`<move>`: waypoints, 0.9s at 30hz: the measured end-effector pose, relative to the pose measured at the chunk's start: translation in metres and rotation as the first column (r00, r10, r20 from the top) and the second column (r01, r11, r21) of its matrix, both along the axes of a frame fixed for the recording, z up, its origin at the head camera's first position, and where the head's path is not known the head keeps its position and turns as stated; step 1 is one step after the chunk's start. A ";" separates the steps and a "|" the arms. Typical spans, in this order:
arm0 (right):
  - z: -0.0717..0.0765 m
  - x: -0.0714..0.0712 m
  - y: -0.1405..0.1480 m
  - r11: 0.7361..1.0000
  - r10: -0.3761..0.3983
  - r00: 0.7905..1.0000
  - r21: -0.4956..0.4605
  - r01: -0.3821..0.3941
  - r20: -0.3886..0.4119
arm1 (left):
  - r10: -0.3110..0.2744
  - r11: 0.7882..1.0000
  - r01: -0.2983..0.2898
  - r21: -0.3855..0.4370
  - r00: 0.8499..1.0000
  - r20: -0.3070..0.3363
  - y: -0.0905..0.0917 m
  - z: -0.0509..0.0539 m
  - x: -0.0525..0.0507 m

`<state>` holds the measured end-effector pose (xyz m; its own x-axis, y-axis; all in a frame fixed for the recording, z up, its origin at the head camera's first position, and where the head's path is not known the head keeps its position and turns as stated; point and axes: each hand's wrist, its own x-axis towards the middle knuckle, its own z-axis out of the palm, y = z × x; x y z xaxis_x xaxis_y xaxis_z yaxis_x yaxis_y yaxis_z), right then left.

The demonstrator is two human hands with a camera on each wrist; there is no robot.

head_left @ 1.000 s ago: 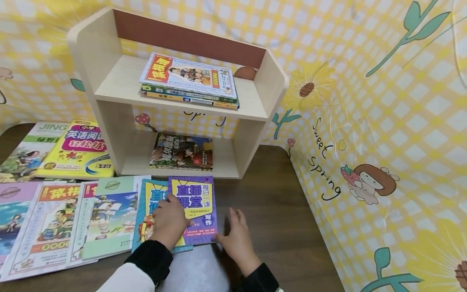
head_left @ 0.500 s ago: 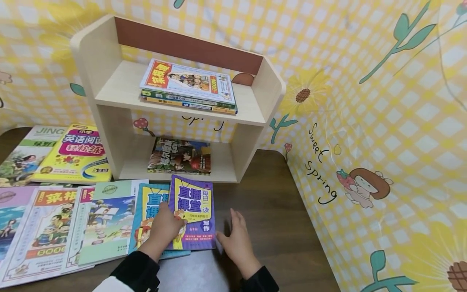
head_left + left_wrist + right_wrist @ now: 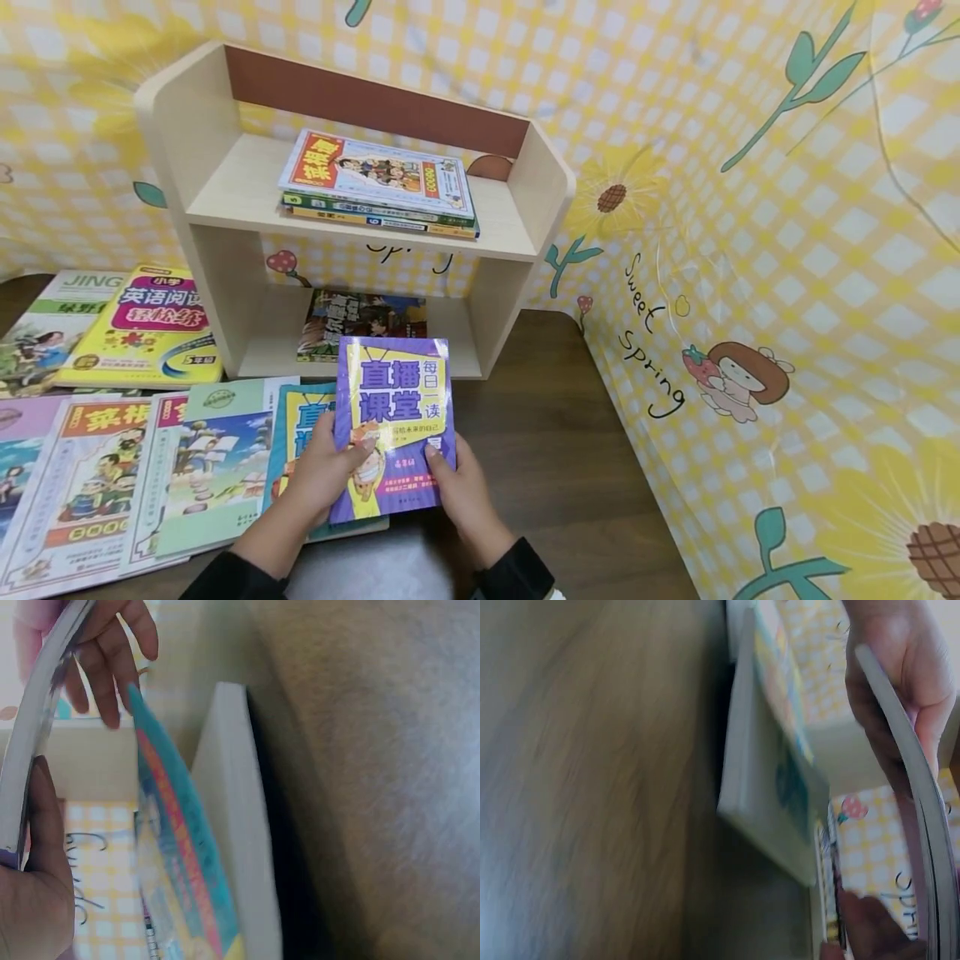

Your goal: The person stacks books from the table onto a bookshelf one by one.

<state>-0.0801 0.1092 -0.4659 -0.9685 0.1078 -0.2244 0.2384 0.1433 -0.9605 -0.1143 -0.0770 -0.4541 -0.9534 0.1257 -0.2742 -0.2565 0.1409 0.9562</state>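
Observation:
Both hands hold a purple book (image 3: 405,492) above the table in the head view, cover up. The left hand (image 3: 318,471) grips its left edge with the thumb on the cover; the right hand (image 3: 465,492) grips the lower right edge, thumb also on top. In the left wrist view the purple book (image 3: 26,757) shows edge-on between the left hand (image 3: 37,907) and the other hand's fingers. The right wrist view has the book (image 3: 922,817) edge-on too. A blue book (image 3: 296,425) lies partly beneath the left hand, beside a green book (image 3: 217,467).
A two-tier wooden shelf (image 3: 247,175) stands behind, with a book stack (image 3: 382,179) on the upper level and dark-covered books (image 3: 318,329) below. More books, including a yellow one (image 3: 142,342), lie at the left. Patterned cloth (image 3: 750,208) hangs behind and at the right.
The purple book has come up off the blue book and the table toward the camera. The right hand, earlier beside its edge with extended fingers, now grips it.

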 end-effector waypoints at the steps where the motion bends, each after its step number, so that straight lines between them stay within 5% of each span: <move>1: 0.002 0.000 -0.002 0.999 -0.006 1.000 -0.036 0.006 0.003 | 0.009 1.000 -0.009 0.007 1.000 -0.003 -0.001 0.002 0.001; 7: 0.013 -0.001 -0.010 0.986 -0.040 0.999 -0.162 0.036 -0.018 | 0.043 0.998 -0.043 0.037 0.999 0.002 -0.007 0.006 0.003; 12: 0.020 -0.003 -0.007 0.984 -0.015 1.000 -0.177 0.012 -0.014 | 0.019 0.995 -0.022 0.097 0.999 0.030 -0.012 0.001 0.002; 15: 0.023 -0.005 -0.002 0.982 0.010 1.000 -0.189 -0.011 -0.003 | -0.032 0.988 0.024 0.152 0.998 0.051 -0.019 -0.001 0.001; 20: 0.029 -0.009 0.009 0.976 0.107 0.993 -0.197 -0.095 0.054 | -0.156 0.981 0.148 0.123 0.986 0.057 -0.041 0.002 -0.004; 27: 0.039 -0.013 0.029 0.945 0.261 0.961 -0.229 -0.234 0.096 | -0.352 0.932 0.356 0.068 0.934 -0.063 -0.073 0.006 -0.011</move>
<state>-0.0932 0.1385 -0.4266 -0.9216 -0.1951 -0.3355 0.3405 0.0079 -0.9402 -0.1251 -0.1500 -0.4483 -0.8550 0.4767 -0.2045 -0.1559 0.1398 0.9778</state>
